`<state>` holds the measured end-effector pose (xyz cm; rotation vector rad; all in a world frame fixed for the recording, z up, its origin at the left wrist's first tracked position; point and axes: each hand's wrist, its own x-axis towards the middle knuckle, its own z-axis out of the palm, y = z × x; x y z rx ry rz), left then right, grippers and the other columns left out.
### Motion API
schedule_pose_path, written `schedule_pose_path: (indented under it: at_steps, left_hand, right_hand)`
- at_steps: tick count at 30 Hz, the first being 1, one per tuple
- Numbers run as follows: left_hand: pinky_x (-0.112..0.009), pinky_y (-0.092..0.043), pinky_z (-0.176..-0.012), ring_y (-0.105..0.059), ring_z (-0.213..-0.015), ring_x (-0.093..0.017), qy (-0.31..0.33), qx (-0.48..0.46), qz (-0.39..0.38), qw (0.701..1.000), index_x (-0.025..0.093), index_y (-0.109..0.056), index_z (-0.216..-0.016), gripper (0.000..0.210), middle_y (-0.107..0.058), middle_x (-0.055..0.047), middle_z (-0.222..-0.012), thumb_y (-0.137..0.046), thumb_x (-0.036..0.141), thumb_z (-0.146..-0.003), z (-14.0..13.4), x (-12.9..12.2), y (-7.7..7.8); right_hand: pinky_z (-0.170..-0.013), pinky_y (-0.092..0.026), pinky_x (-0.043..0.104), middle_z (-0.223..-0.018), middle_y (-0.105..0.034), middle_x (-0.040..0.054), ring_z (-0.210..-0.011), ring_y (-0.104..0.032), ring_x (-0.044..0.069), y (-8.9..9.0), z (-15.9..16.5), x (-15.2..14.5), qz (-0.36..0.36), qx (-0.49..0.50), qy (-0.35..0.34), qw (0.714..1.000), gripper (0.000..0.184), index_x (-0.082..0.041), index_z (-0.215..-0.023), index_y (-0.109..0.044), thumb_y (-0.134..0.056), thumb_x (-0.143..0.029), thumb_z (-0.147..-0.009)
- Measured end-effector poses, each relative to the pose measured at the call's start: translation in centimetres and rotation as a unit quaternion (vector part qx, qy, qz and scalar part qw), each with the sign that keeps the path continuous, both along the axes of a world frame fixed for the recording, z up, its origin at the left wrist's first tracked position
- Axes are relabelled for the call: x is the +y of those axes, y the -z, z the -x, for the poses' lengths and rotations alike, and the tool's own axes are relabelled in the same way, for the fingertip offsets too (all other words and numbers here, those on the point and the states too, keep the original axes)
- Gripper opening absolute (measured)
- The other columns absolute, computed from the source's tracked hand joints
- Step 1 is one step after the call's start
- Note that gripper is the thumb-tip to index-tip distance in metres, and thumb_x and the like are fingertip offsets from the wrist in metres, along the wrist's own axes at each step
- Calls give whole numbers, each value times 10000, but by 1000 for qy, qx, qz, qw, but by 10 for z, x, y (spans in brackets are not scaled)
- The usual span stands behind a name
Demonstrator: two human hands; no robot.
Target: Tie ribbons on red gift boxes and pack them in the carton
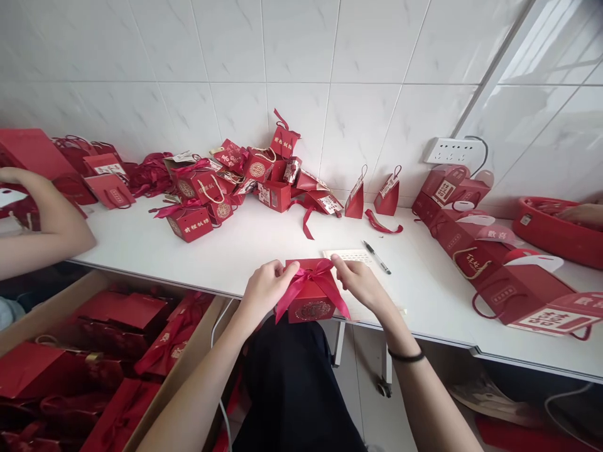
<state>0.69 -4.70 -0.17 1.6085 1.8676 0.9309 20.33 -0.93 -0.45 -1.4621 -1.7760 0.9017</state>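
At the front edge of the white table (230, 257), with the red box (311, 310) jutting past it, the left hand (268, 285) and right hand (360, 282) each pinch a loop of the ribbon bow (311, 275); an even, gentle outward pull with the knot centred should serve best, since a stronger tug on one side could skew it. Toward the back edge lies a heap of small boxes (273, 196), while the notepad (348, 255) and pen (377, 257) beyond the right hand could get in its way.
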Motion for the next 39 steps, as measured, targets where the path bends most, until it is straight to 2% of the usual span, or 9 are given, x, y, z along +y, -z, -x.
schedule_pose_path:
  at_steps: [4, 8, 11, 16, 21, 24, 30, 37, 39]
  left_hand:
    - [-256, -302, -539, -410, -523, -131, -10, -26, -8, 1000, 208, -362, -570, 392, -401, 45, -522, -464, 509, -799, -3, 1, 1]
    - [-241, -304, -531, -419, -534, -119, -24, -111, -16, 993, 202, -366, -587, 391, -412, 50, -543, -472, 512, -801, -5, -5, 10]
    - [-228, -305, -528, -417, -545, -108, -39, -188, -25, 981, 191, -379, -576, 393, -407, 50, -549, -504, 496, -790, -9, -7, 18]
    - [-198, -369, -559, -474, -600, -97, -53, -352, -56, 933, 167, -498, -658, 286, -506, 36, -629, -602, 418, -744, -20, -11, 23]
    - [-192, -425, -591, -535, -643, -103, -50, -452, -80, 887, 156, -567, -725, 244, -562, 17, -676, -630, 391, -743, -24, -15, 19]
    - [-189, -436, -587, -539, -635, -98, -60, -468, -91, 877, 159, -565, -729, 236, -558, 23, -673, -641, 383, -739, -26, -13, 22]
    - [-218, -474, -609, -572, -648, -117, -79, -462, -111, 876, 152, -587, -775, 278, -578, 15, -690, -652, 418, -725, -29, -8, 30]
    - [-226, -467, -596, -574, -645, -123, -75, -449, -117, 882, 147, -571, -816, 334, -588, 4, -697, -634, 467, -738, -30, -10, 36]
    - [-219, -460, -594, -562, -645, -116, -75, -453, -114, 881, 150, -565, -805, 313, -581, 9, -691, -628, 449, -744, -29, -9, 35]
  right_hand:
    - [-500, -214, 270, -490, -262, -29, -488, -256, 106, -1, 19, 12, 6, -21, -16, 1000, 575, -203, -516, -218, -371, -660, -829]
    - [-497, -232, 250, -498, -307, -33, -495, -295, 105, 9, 19, 0, -13, 49, -32, 998, 463, -195, -535, -292, -415, -530, -830]
    - [-496, -262, 236, -520, -356, -32, -509, -336, 110, 21, 19, -12, -32, 146, -14, 989, 436, -191, -566, -343, -447, -537, -811]
    - [-500, -275, 224, -552, -348, -39, -529, -312, 104, 36, 23, -23, -46, 232, 42, 971, 454, -186, -594, -358, -466, -554, -836]
    - [-504, -274, 218, -550, -334, -44, -524, -313, 100, 40, 24, -27, -61, 254, 36, 965, 474, -187, -589, -339, -481, -554, -853]
    - [-504, -277, 216, -547, -351, -43, -516, -322, 98, 40, 23, -28, -58, 263, 24, 963, 477, -184, -589, -359, -486, -560, -855]
    - [-518, -295, 216, -561, -391, -33, -528, -349, 101, 44, 23, -27, -43, 312, 24, 949, 475, -174, -593, -408, -522, -566, -836]
    - [-481, -263, 214, -555, -333, -47, -499, -294, 87, 52, 26, -23, 30, 416, 42, 908, 491, -184, -571, -352, -619, -561, -742]
    - [-466, -260, 217, -546, -333, -48, -481, -289, 87, 52, 25, -22, 46, 415, 49, 907, 487, -190, -570, -345, -602, -567, -739]
